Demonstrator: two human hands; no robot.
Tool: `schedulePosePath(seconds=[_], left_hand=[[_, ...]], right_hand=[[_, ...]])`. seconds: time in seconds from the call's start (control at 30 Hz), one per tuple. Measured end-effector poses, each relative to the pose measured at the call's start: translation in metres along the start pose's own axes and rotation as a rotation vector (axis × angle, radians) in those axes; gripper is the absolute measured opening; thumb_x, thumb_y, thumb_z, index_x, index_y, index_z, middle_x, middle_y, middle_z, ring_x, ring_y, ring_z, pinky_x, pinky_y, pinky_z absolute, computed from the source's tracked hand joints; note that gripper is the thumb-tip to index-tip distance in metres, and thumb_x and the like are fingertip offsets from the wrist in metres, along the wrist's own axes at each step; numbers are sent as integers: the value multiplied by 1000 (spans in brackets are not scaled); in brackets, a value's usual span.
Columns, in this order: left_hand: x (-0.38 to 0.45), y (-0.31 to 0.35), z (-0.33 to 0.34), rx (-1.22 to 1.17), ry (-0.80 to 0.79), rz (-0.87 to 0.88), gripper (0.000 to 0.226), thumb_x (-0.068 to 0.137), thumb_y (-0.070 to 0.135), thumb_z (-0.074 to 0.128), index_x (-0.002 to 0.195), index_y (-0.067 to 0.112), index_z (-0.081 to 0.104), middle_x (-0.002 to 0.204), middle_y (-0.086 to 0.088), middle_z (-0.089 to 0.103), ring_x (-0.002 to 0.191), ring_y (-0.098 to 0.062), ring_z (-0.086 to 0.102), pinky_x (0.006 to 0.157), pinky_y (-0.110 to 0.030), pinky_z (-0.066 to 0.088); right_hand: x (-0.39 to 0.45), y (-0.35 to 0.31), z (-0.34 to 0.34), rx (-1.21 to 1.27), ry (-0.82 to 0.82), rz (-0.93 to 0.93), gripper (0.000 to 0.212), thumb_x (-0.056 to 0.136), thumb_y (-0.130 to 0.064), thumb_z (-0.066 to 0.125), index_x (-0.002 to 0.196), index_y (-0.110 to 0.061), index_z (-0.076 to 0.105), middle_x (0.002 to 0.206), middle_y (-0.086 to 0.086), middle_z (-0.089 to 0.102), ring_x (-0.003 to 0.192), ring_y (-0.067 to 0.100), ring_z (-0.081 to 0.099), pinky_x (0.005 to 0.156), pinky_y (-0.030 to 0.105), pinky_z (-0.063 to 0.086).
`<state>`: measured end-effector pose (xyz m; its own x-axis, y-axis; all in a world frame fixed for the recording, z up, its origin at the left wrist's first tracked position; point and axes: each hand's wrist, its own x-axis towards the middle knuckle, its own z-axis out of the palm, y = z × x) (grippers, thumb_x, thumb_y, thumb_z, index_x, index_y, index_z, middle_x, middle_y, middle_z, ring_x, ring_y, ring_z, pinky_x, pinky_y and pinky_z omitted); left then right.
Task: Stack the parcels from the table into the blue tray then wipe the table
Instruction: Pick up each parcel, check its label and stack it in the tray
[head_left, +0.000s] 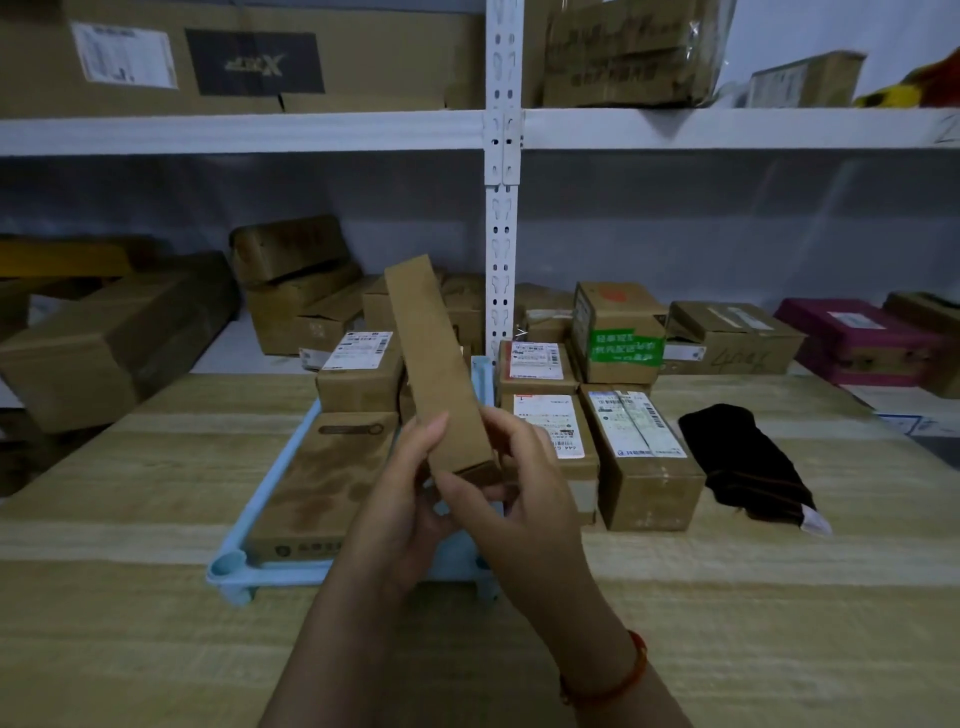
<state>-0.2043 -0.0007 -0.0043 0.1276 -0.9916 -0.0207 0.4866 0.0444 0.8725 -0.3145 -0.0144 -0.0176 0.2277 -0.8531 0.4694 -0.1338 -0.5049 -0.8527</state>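
Both the left hand (410, 499) and right hand (524, 483) grip a long parcel (436, 364) above the blue tray (270, 493), which holds two boxes at ten o'clock; four parcels (639, 457) and a black cloth (743, 462) wait on the desk (156, 649) at three o'clock, wiping apparently undone.

Dim, cool indoor light falls from above onto the table (156, 649), whose pale wood is the brightest area. The recess behind the table lies in deep shadow, boxes (104, 343) at its left nearly swallowed by the dark. Soft shadows sit under the hands, left hand (400, 499) and right hand (524, 493), which appear slightly smeared by motion. Wide-angle distortion bows the shelf (249, 132) above the table, and detail softens toward the corners. Labels are blurred beyond reading; a dark cloth (743, 462) shows almost no texture.
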Motion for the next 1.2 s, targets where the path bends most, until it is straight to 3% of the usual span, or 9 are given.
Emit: schedulePosePath(seconds=[0.1,0.2,0.3,0.4,0.6,0.73,0.8,0.97,1.2], left_hand=[[2,-2,-4,-220,-37,-43,58,80,45,54,127,11,60,123,-20,65,116,-36,60,94,-55,47],[3,-5,-6,-351,-72,-65,60,77,52,50,122,15,66,125,-20,64,120,-40,56,99,-58,40],[4,-6,-10,-471,-60,-79,62,77,61,48,119,20,69,124,-21,65,116,-41,56,96,-58,42],[3,-7,-12,-529,-34,-103,68,80,67,43,125,21,64,118,-22,67,109,-41,58,81,-49,49],[5,-7,-15,-468,-38,-81,67,77,64,47,124,20,63,117,-21,68,108,-40,58,83,-49,48],[7,-5,-17,-244,17,-15,58,74,51,56,122,19,62,119,-17,68,109,-34,61,87,-51,48],[8,-7,-19,-88,67,37,57,74,44,63,125,21,58,122,-15,66,109,-31,62,83,-48,51],[12,-19,-24,430,168,207,93,54,58,72,139,38,41,133,4,56,118,-17,57,84,-35,52],[10,-26,-24,1062,408,428,121,45,67,70,149,30,20,146,3,27,135,-18,30,107,-41,35]], right_hand=[[3,-1,-3,68,57,-11,40,76,-52,52,109,-31,62,110,-10,60,98,-3,59,75,13,51],[7,3,-6,80,175,55,16,82,-38,53,89,-35,67,92,-9,68,86,4,63,73,24,55],[10,9,-11,78,284,139,15,86,-28,55,82,-37,67,84,-11,68,83,10,64,75,39,57],[13,12,-14,53,312,148,24,91,-17,57,79,-36,66,81,-10,68,81,11,64,70,33,53],[14,10,-11,42,282,194,21,94,-20,56,82,-34,66,86,-9,67,85,11,63,74,34,54],[15,9,-9,59,254,198,13,93,-27,59,87,-27,71,94,-1,68,86,12,64,75,34,53],[15,7,-6,77,215,179,24,83,-48,57,89,-29,71,93,-5,68,86,12,65,77,40,56],[14,3,-2,40,116,105,57,73,-67,49,110,-28,68,101,-10,68,98,8,64,84,42,57],[21,3,-9,88,158,224,75,60,-70,65,126,-36,52,112,-12,65,108,9,62,89,42,56]])
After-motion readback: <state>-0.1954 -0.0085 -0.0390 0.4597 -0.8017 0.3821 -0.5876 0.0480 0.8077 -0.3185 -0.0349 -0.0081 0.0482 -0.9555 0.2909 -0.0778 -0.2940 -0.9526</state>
